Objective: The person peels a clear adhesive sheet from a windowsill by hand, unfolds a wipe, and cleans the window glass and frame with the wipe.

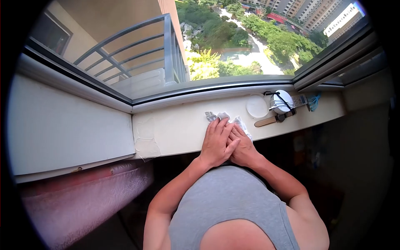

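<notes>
Both hands rest side by side on the window sill (179, 135), close to its front edge. Under my left hand (216, 143) lies crumpled white paper (223, 116) with grey markings, its edges poking out beyond the fingertips. The left fingers are stretched out flat, and the thumb crosses over onto my right hand (241, 148). My right hand also lies flat with fingers extended, partly covered by the left. More of the crumpled white material sticks out past the right fingertips. What is beneath the palms is hidden.
Right of the hands are a round translucent lid (257, 106), a white round object (280, 103) with a black strap, a brown strap (266, 121), a grey keypad device (299, 100) and a blue cord (314, 101). Clear plastic (147, 137) lies left. A window frame (216, 86) runs behind.
</notes>
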{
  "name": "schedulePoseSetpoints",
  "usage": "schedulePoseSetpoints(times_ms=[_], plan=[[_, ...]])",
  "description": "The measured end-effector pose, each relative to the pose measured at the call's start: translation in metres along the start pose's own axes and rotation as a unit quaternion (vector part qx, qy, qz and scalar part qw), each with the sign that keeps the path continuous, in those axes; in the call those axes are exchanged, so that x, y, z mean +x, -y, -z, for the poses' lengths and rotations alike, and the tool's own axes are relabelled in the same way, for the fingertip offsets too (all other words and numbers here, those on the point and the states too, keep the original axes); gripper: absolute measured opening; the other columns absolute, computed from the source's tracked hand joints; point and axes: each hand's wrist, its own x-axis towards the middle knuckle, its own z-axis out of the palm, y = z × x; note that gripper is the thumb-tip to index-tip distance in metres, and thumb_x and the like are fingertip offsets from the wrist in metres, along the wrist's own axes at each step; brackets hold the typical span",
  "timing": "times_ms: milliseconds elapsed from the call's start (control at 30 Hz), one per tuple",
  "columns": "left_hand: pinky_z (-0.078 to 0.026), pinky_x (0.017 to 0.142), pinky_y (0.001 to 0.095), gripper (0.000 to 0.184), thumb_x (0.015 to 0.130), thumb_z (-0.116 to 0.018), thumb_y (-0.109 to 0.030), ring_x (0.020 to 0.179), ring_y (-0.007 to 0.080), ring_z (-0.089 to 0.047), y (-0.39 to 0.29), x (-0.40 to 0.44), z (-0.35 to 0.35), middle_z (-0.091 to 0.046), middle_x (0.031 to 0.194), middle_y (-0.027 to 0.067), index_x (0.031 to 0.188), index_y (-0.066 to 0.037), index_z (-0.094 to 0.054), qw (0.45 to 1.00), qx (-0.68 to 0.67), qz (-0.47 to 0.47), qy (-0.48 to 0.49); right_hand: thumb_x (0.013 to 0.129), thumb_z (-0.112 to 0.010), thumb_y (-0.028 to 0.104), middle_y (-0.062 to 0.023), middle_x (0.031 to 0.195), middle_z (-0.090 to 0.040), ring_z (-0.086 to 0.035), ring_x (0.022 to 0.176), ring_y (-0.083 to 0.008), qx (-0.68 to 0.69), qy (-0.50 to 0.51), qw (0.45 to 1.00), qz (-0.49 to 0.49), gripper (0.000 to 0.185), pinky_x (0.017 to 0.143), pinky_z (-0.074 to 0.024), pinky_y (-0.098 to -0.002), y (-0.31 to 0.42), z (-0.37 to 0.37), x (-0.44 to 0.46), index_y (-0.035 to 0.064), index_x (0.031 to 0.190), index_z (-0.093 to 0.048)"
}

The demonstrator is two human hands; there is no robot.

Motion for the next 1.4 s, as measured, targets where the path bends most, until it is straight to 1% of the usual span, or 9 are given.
schedulePoseSetpoints(times_ms=[100, 167, 400, 700, 800, 1000, 1100, 1267, 1400], plan=[[-0.035, 0.137, 0.0582, 0.068, 0.115, -0.070, -0.041, 0.162, 0.0486, -0.047, 0.017, -0.028, 0.014, -0.053, 0.174, 0.0268, 0.166, 0.002, -0.056, 0.995, -0.024, 0.060, -0.073, 0.107, -0.070, 0.025, -0.0178, 0.178, -0.052, -0.043, 0.171, -0.0369, 0.074, 0.012, 0.997, 0.016, 0.070, 0.144, -0.0266, -0.0589, 0.015, 0.002, 0.031, 0.0056, 0.171, -0.052], [-0.035, 0.137, 0.0608, 0.071, 0.115, -0.070, -0.043, 0.159, 0.0507, -0.050, 0.030, -0.040, 0.027, -0.056, 0.168, 0.0305, 0.165, 0.005, -0.055, 0.989, -0.009, 0.083, -0.125, 0.108, -0.068, 0.024, -0.0170, 0.176, -0.054, -0.046, 0.169, -0.0341, 0.106, 0.001, 0.993, 0.047, 0.064, 0.141, -0.0312, -0.0576, 0.026, -0.007, 0.058, 0.0057, 0.167, -0.053], [-0.041, 0.132, 0.0598, 0.062, 0.118, -0.063, -0.034, 0.153, 0.0530, -0.057, 0.057, -0.050, 0.061, -0.060, 0.163, 0.0349, 0.163, 0.009, -0.055, 0.948, 0.128, 0.156, -0.247, 0.105, -0.071, 0.025, -0.0194, 0.175, -0.054, -0.050, 0.165, -0.0394, 0.133, -0.087, 0.982, 0.099, 0.061, 0.138, -0.0397, -0.0554, 0.045, -0.041, 0.150, 0.0017, 0.160, -0.057], [-0.044, 0.131, 0.0594, 0.059, 0.117, -0.066, -0.032, 0.149, 0.0518, -0.063, 0.045, -0.023, 0.044, -0.066, 0.158, 0.0340, 0.157, 0.010, -0.060, 0.976, 0.114, 0.089, -0.164, 0.098, -0.078, 0.012, -0.0171, 0.167, -0.064, -0.057, 0.159, -0.0416, 0.069, -0.142, 0.987, 0.034, 0.051, 0.134, -0.0444, -0.0556, 0.000, -0.031, 0.111, 0.0045, 0.148, -0.071], [-0.042, 0.134, 0.0594, 0.062, 0.103, -0.075, -0.016, 0.153, 0.0495, -0.061, 0.027, -0.011, 0.022, -0.065, 0.161, 0.0331, 0.158, 0.010, -0.061, 0.984, 0.116, 0.054, -0.121, 0.094, -0.080, 0.006, -0.0167, 0.168, -0.063, -0.057, 0.159, -0.0423, 0.050, -0.149, 0.988, -0.002, 0.056, 0.134, -0.0441, -0.0560, -0.017, -0.017, 0.076, 0.0053, 0.149, -0.071], [-0.041, 0.134, 0.0588, 0.068, 0.095, -0.081, -0.013, 0.155, 0.0471, -0.058, 0.006, 0.002, 0.000, -0.062, 0.164, 0.0320, 0.156, 0.010, -0.062, 0.991, 0.109, 0.018, -0.082, 0.098, -0.081, 0.002, -0.0225, 0.164, -0.063, -0.060, 0.154, -0.0455, 0.056, -0.185, 0.978, -0.075, 0.054, 0.127, -0.0514, -0.0544, -0.014, 0.006, 0.020, -0.0003, 0.150, -0.068], [-0.043, 0.131, 0.0568, 0.068, 0.096, -0.082, -0.014, 0.153, 0.0450, -0.058, 0.006, 0.007, 0.010, -0.062, 0.163, 0.0296, 0.157, 0.008, -0.063, 0.992, 0.114, 0.013, -0.052, 0.099, -0.082, 0.002, -0.0241, 0.159, -0.066, -0.064, 0.150, -0.0461, 0.065, -0.181, 0.979, -0.068, 0.051, 0.126, -0.0530, -0.0548, -0.013, 0.013, 0.009, -0.0038, 0.148, -0.068], [-0.045, 0.127, 0.0544, 0.066, 0.098, -0.082, -0.015, 0.153, 0.0423, -0.058, 0.019, -0.004, 0.031, -0.061, 0.163, 0.0258, 0.160, 0.000, -0.064, 0.990, 0.138, 0.016, -0.038, 0.106, -0.076, 0.009, -0.0254, 0.165, -0.062, -0.057, 0.158, -0.0453, 0.045, -0.136, 0.989, -0.048, 0.057, 0.134, -0.0444, -0.0579, 0.000, -0.003, 0.034, -0.0031, 0.159, -0.061], [-0.043, 0.128, 0.0552, 0.066, 0.101, -0.078, -0.015, 0.157, 0.0425, -0.054, 0.037, -0.033, 0.060, -0.056, 0.170, 0.0248, 0.163, 0.000, -0.061, 0.975, 0.201, 0.081, -0.049, 0.104, -0.074, 0.010, -0.0237, 0.165, -0.062, -0.057, 0.158, -0.0450, 0.070, -0.128, 0.989, 0.018, 0.054, 0.134, -0.0436, -0.0585, 0.015, -0.022, 0.087, -0.0026, 0.155, -0.064]])
